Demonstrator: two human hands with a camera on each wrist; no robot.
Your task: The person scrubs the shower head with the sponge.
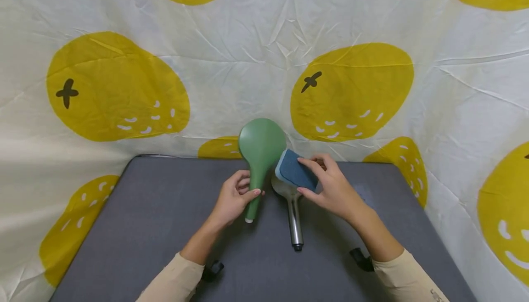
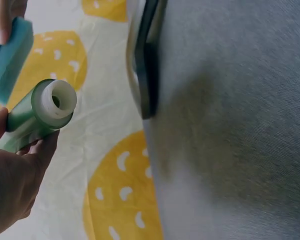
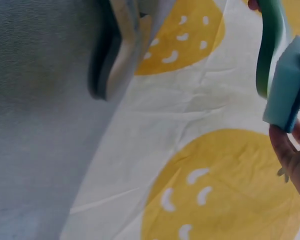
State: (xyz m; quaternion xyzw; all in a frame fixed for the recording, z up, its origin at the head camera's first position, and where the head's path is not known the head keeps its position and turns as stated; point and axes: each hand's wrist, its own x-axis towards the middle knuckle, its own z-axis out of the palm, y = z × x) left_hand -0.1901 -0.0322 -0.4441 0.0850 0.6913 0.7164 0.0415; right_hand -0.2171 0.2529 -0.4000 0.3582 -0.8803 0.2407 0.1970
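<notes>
My left hand (image 1: 233, 198) grips a green shower head (image 1: 262, 143) by its handle, thumb across the front, and holds it up over the table with the round head at the top. The left wrist view shows the white hollow connector (image 2: 60, 99) at the handle's lower end. In my right hand (image 1: 332, 187) is a two-tone blue sponge (image 1: 298, 170), pinched between thumb and fingers, pale on one layer and darker on the other. The sponge is close beside the green head; the right wrist view shows its pale side (image 3: 285, 87) facing the shower head. Whether they touch, I cannot tell.
A silver shower head (image 1: 294, 219) lies on the dark grey table (image 1: 165, 228), its head partly hidden below the sponge. White cloth (image 1: 244, 86) with yellow fruit prints hangs behind and at the sides. Black pieces (image 1: 212, 271) sit at both wrists.
</notes>
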